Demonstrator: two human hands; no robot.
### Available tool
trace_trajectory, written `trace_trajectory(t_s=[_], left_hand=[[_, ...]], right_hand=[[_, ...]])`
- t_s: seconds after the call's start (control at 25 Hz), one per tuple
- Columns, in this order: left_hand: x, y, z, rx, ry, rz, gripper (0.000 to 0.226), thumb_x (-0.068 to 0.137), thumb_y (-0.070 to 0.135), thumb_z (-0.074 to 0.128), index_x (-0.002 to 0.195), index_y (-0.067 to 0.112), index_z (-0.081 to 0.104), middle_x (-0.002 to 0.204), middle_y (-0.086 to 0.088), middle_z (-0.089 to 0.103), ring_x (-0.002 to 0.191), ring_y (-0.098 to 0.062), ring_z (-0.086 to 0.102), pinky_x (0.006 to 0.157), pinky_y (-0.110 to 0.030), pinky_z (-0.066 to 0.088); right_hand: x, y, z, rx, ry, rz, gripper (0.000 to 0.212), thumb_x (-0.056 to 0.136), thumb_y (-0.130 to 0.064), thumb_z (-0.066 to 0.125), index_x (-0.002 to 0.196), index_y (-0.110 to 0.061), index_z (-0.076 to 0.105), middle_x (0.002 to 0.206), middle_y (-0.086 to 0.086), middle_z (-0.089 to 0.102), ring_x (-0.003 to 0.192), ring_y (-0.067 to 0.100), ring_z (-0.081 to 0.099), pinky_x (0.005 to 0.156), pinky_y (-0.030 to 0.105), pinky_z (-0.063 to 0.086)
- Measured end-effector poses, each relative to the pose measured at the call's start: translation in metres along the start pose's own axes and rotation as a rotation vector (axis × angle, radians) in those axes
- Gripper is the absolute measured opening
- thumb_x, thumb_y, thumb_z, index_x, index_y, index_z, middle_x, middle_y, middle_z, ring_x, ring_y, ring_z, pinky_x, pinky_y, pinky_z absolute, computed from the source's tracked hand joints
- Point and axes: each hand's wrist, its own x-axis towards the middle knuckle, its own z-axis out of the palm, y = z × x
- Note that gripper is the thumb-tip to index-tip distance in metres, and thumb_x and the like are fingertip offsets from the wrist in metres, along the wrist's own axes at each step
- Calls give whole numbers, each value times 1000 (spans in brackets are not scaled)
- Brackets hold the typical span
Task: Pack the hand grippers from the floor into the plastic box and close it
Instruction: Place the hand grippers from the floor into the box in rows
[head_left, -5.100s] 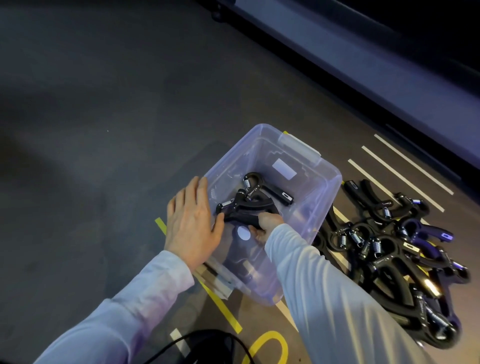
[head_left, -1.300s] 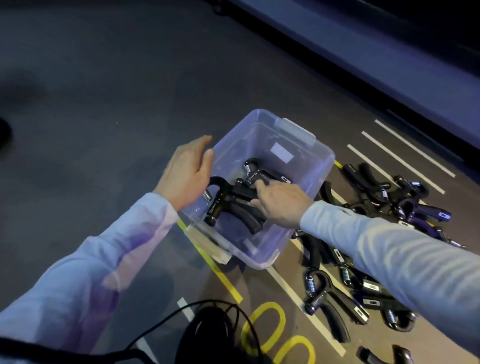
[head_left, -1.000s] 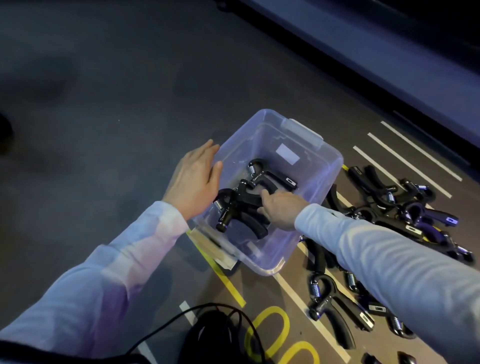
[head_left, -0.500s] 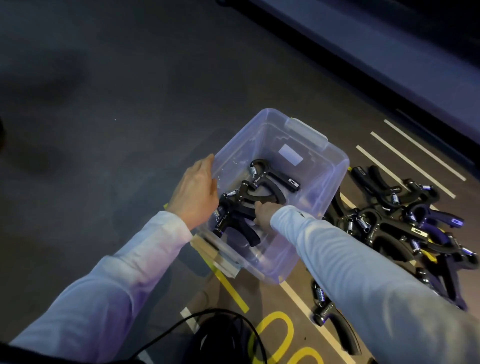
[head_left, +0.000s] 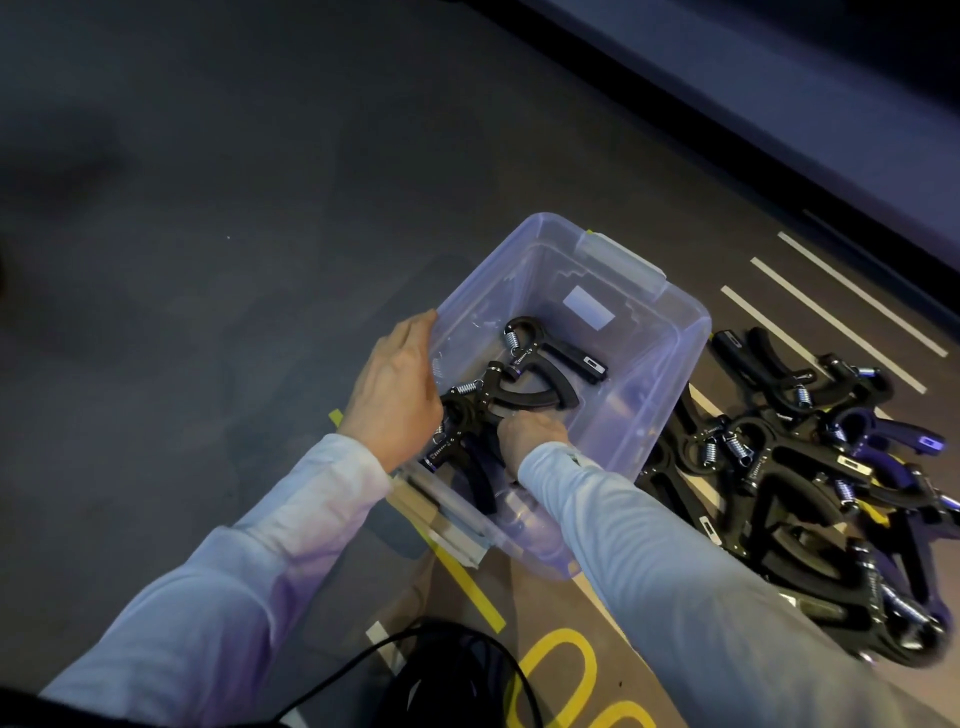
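- The left hand lies flat-fingered against the plastic box wall, steadying it.
- The right hand, fingers curled, sets a hand gripper inside.

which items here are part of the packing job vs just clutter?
Job:
plastic box
hand grippers in the box
pile of hand grippers on the floor
left hand
right hand

Clutter:
black cable
yellow floor tape
white floor lines

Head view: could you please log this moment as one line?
left hand: on plastic box wall | right hand: inside box, grasp unclear | floor pile: unpacked | lid: unseen
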Motion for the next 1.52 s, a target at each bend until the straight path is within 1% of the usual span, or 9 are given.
trace_trajectory(t_s=[0.44,0.52,0.64,0.8,0.92,1.04,1.2,1.36,1.52], left_hand=[[0,-1,-1,9,43,5,60,82,-8,43,140,5,32,142,-12,41,125,-32,43,99,-37,36],[4,-2,-1,48,19,-33,57,85,-2,47,140,4,33,136,-17,47,121,-36,47,95,-39,38],[13,-5,-4,146,-33,-122,45,87,8,49,131,8,41,112,-24,60,101,-44,55,77,-43,45],[16,-10,-5,128,-21,-134,41,83,-2,46,121,13,48,100,-22,63,90,-44,57,67,-38,41],[21,-14,-6,115,-15,-101,42,84,-2,47,122,16,50,103,-20,64,93,-44,57,68,-37,39],[33,-18,-5,79,-51,-37,37,86,4,49,121,17,52,106,-17,65,97,-42,57,74,-38,43],[51,-20,1,23,-93,69,32,88,10,51,118,20,55,103,-11,67,95,-36,60,69,-28,39],[54,-24,5,16,-77,79,32,90,12,51,121,21,54,104,-12,67,95,-36,61,71,-31,44],[39,-22,0,38,0,103,41,90,14,53,130,16,48,121,-11,61,109,-33,56,87,-36,43]], right_hand=[[5,1,4,103,-41,24,35,94,-5,45,128,-2,53,132,15,56,125,29,52,99,34,44],[4,3,2,102,-80,10,35,92,-7,50,126,-2,55,131,15,57,123,28,54,98,34,45],[-3,9,-9,103,-71,-51,34,88,-10,57,121,-4,59,125,16,61,118,30,57,94,33,47],[-20,15,-21,151,26,-88,40,83,-12,61,123,-12,59,121,15,61,115,33,57,91,35,49],[-30,18,-24,129,102,-128,44,81,-14,62,125,-15,56,118,14,61,113,33,58,88,34,49],[-40,12,-25,34,179,-193,34,90,-8,48,124,-7,51,121,16,57,115,34,54,92,36,45],[-46,-2,-25,-78,272,-238,29,94,-1,37,122,-3,46,121,13,59,113,31,58,87,36,46],[-43,-10,-23,-56,238,-241,29,93,-3,42,122,0,40,118,14,60,111,30,60,83,36,50],[-40,-8,-18,-15,166,-182,37,89,1,49,124,-4,38,118,13,62,110,32,61,84,37,50]])
